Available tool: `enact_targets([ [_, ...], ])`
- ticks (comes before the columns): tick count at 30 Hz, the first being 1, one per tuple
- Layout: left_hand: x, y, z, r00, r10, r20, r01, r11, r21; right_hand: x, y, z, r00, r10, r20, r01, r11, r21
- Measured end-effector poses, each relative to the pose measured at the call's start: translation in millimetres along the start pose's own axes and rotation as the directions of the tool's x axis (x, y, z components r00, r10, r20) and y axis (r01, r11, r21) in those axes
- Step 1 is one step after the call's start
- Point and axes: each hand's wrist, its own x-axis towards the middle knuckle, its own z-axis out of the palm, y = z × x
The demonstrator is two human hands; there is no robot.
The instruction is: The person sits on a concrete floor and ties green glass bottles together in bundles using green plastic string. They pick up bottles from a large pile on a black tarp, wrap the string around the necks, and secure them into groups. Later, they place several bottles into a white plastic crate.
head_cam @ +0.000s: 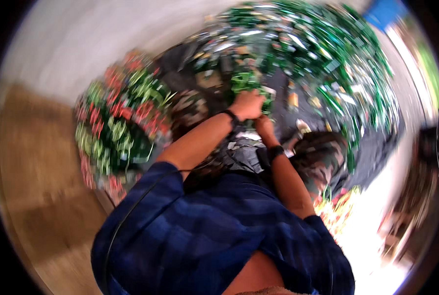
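Note:
Before me my left hand (248,104) is curled over a bundle of thin green strips (246,82), which sticks out beyond its fingers and to its right. Close against it is my right hand (264,126), at the near end of the bundle. Blur hides its fingertips and whatever they hold. Both wrists wear dark bands. The hands meet between my knees, which are in camouflage trousers (320,155), above a dark sheet (278,86).
A large heap of glossy green and clear pieces (308,44), probably plastic, curves across the far side and right. To the left stands a pile of red and green strip bundles (121,118). More red and yellow strips (339,210) lie at the lower right. A pale wall (94,40) rises behind.

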Motion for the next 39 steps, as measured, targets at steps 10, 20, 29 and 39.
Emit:
enact_targets([
  [10, 3, -21, 80, 0.871, 0.010, -0.491, 0.045, 0.994, 0.100, 8, -17, -27, 0.993, -0.029, 0.117, 0.010, 0.986, 0.167],
  [20, -7, -35, 62, 0.883, 0.054, -0.467, -0.121, 0.986, -0.114, 6, 5, -34, 0.885, -0.456, 0.095, 0.465, 0.850, -0.248],
  [29, -8, -39, 48, 0.951, 0.056, -0.303, -0.113, 0.978, -0.174, -9, -19, -47, 0.990, -0.134, 0.034, 0.136, 0.988, -0.068],
  [39, -12, -27, 52, 0.884, 0.053, -0.465, -0.104, 0.991, -0.086, -4, -22, -67, 0.922, -0.335, 0.192, 0.384, 0.849, -0.363],
])
